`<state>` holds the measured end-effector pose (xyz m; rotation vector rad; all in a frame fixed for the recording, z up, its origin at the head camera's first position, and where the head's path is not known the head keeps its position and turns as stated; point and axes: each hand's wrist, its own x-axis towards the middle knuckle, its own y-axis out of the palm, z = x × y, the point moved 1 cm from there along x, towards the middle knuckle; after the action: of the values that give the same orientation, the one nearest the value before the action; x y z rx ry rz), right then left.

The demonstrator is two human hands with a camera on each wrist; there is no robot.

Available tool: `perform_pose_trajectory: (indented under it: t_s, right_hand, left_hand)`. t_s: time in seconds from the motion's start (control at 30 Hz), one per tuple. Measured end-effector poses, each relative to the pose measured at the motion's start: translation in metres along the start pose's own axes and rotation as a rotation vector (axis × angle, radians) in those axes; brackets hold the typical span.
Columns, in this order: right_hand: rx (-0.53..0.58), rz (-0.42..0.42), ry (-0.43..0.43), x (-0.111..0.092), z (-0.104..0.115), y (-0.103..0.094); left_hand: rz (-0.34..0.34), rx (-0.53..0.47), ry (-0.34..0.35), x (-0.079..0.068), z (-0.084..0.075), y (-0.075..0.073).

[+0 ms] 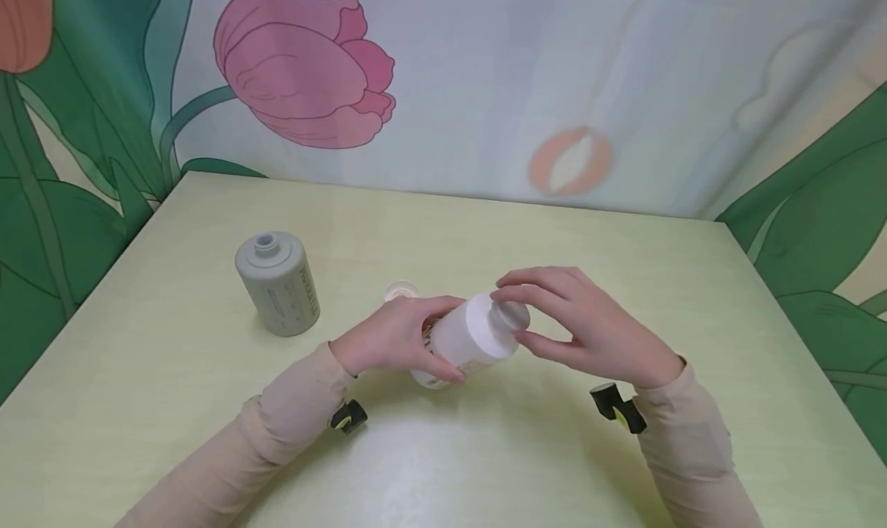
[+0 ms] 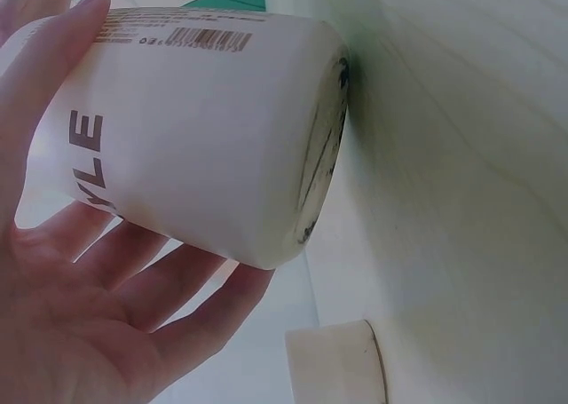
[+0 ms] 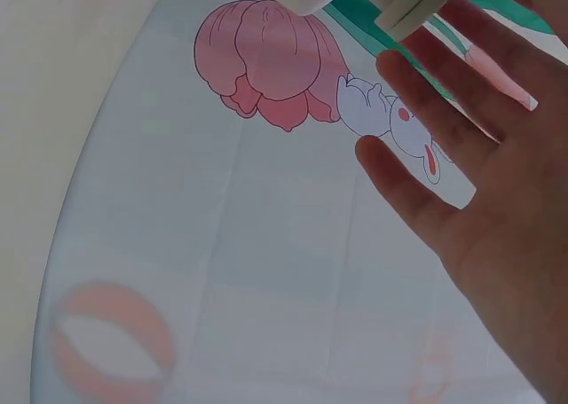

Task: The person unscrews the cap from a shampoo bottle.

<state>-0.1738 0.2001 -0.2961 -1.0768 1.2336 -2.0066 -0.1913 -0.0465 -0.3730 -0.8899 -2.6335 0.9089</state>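
My left hand (image 1: 391,332) grips a white bottle (image 1: 457,339) around its body, tilted with its top towards the right. In the left wrist view the bottle (image 2: 195,129) shows dark lettering, a barcode and its marked base close to the tabletop. At the bottle's top, a pale cap (image 1: 510,316) sits between the thumb and fingers of my right hand (image 1: 589,328). The right wrist view shows the cap (image 3: 417,4) at the upper edge; the lower fingers reach out rather straight. Behind my left hand a small pale round lid (image 1: 400,289) lies on the table.
A grey bottle (image 1: 277,285) with an uncovered neck stands upright to the left. The pale yellow-green table (image 1: 430,466) ends at the back against a curtain (image 1: 471,89) printed with flowers. Each wrist carries a small black device.
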Motion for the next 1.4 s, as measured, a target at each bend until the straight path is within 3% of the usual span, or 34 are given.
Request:
perform_pose_trajectory:
  t_s: [0.23, 0.6, 0.73, 1.0, 1.23, 1.4]
  right_hand:
    - [-0.038, -0.054, 0.100, -0.0017, 0.0017, 0.0002]
    - [-0.018, 0.003, -0.012, -0.0034, -0.0002, -0.0004]
    - [-0.014, 0.007, 0.010, -0.0037, 0.0004, -0.0011]
    - [-0.046, -0.077, 0.036, -0.0037, -0.0019, 0.0003]
    - [-0.012, -0.029, -0.010, -0.0041, -0.0033, -0.0025]
    - [-0.014, -0.016, 0.035, -0.0036, -0.0019, -0.0041]
  left_hand:
    - [0.010, 0.004, 0.000, -0.0014, 0.0000, 0.0006]
    - [0.013, -0.015, -0.005, -0.0009, 0.0005, 0.0011]
    - [0.012, -0.008, 0.002, -0.0006, -0.0004, 0.0012]
    - [0.017, 0.006, 0.002, 0.0000, -0.0003, 0.0016]
    - [0.011, -0.002, 0.005, 0.0004, -0.0005, 0.0002]
    - [0.006, -0.002, 0.005, 0.0001, -0.0002, -0.0001]
